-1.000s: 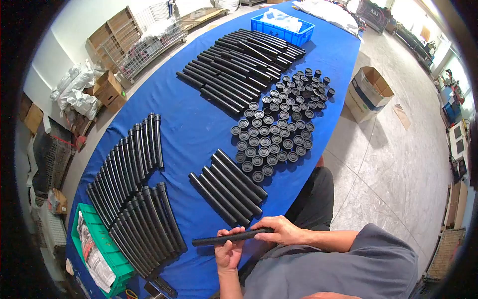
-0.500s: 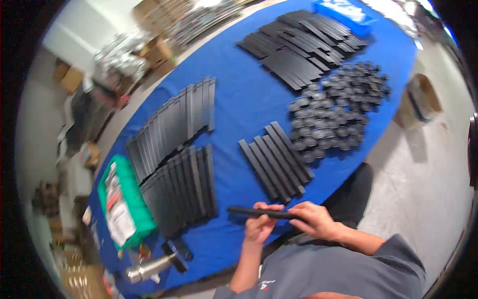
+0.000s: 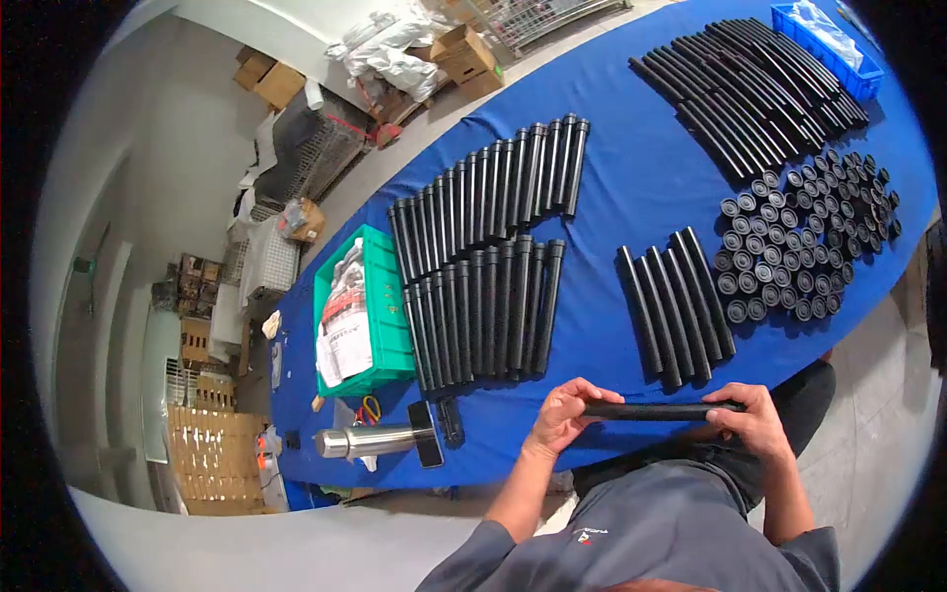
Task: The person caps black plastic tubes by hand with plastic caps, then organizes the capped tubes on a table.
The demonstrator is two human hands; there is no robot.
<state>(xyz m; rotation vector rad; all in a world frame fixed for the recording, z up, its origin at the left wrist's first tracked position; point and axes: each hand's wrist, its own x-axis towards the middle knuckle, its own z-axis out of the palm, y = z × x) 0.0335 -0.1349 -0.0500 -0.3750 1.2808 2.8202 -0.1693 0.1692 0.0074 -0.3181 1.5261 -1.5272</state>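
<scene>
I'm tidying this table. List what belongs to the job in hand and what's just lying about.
Likely part of the job:
held black tube
loose black tubes
round black caps
capped tubes

Likely just lying about:
steel flask
scissors
green crate

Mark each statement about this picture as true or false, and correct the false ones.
1. The left hand and the right hand hold the same black tube. True.
2. The green crate is nearer to the right hand than to the left hand. False: it is nearer to the left hand.
3. The round caps are inside the green crate. False: the round caps lie on the blue cloth.
4. The blue crate contains something whitish. True.
</scene>
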